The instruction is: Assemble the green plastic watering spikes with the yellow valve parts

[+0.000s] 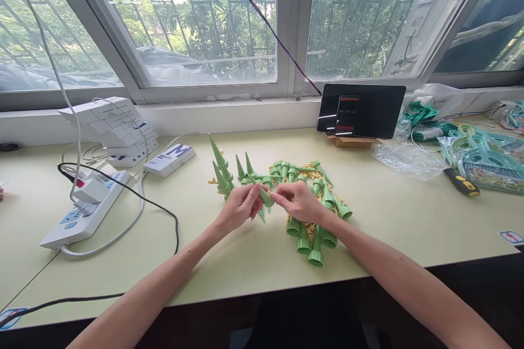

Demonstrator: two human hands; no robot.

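My left hand [238, 208] is closed around a green plastic watering spike [266, 197], a cone with a wide ringed end. My right hand [302, 203] pinches at the spike's side, where a bit of a small yellow valve [269, 192] shows between the fingertips. Just beyond my left hand, several green spikes stand point up, one tall spike [218, 152] among them, with yellow pieces sticking out. Around and beneath my right hand lies a heap of green spikes [316, 253] mixed with loose yellow valves [310, 229].
On the left are a white power strip [88, 212], cables, stacked white boxes [118, 131] and a flat white box [171, 160]. A dark tablet [362, 110] showing a timer leans at the back. A screwdriver [462, 182] and bagged teal items [475, 147] lie right.
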